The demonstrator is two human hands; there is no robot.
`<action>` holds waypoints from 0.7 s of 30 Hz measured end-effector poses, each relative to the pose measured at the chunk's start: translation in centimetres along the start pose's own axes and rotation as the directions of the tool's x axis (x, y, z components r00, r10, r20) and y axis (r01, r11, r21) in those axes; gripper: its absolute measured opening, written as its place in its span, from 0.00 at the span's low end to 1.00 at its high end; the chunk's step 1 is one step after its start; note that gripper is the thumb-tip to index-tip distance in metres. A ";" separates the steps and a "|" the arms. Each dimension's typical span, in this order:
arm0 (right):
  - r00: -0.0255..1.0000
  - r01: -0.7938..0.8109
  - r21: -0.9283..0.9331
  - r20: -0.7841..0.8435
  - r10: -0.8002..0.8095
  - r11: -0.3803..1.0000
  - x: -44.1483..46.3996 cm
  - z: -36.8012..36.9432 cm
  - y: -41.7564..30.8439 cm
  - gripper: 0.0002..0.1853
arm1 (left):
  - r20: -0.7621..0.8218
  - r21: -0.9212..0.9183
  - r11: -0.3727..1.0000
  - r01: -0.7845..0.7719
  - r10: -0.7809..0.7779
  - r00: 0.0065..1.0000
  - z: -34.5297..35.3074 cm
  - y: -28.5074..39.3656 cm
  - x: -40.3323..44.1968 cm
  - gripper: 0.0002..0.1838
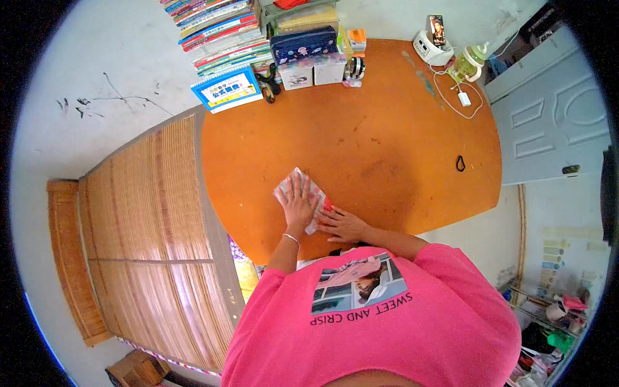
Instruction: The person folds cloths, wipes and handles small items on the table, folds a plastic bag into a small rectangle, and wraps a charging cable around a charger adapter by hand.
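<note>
A thin white sheet with red patches (316, 193) lies crumpled on the near part of the orange-brown table (387, 129); whether it is cloth, paper or plastic I cannot tell. My left hand (298, 205), with a pale bracelet at the wrist, rests flat on top of it, fingers spread and pointing away from me. Just to the right, my right hand (343, 224) lies palm down with fingers extended. Its fingertips reach the sheet's right edge. Part of the sheet is hidden beneath my hands.
At the back left stand a book stack (225, 32), a blue desk calendar (229, 89) and white bins (313, 72). Toward the back right are a phone (437, 30) on a white stand, a green bottle (467, 63) and a cabled charger (464, 99). A black band (460, 163) lies rightward.
</note>
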State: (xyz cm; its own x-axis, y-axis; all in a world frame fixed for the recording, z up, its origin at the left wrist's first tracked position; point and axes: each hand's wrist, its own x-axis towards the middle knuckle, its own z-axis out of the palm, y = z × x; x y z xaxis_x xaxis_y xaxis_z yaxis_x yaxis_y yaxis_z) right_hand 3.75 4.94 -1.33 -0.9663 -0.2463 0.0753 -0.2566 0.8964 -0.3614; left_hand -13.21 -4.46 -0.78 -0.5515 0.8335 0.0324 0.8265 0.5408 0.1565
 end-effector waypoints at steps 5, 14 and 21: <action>0.963 -0.079 0.052 -0.254 0.089 0.996 1.1 -0.5 1.4 0.18 | 0.010 -0.085 0.996 -0.039 0.040 0.999 0.3 -0.8 0.1 0.40; 0.976 -0.165 0.001 -0.142 0.163 0.986 1.0 -0.1 2.1 0.06 | -0.275 -0.481 0.862 -0.163 0.028 0.961 -0.1 -3.1 -0.3 0.42; 0.933 -0.273 0.214 -0.178 0.312 0.938 -0.7 -2.5 1.0 0.10 | -0.010 -0.620 0.702 -0.350 0.439 0.898 -3.4 -2.3 -3.9 0.47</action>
State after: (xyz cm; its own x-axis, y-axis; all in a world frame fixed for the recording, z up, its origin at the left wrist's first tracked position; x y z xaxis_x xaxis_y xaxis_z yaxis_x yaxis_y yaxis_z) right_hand 4.15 6.96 0.62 -0.9856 0.1157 0.1229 0.0278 0.8293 -0.5581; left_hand -13.30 -9.36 2.08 -0.1339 0.9851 0.1077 0.7037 0.0180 0.7103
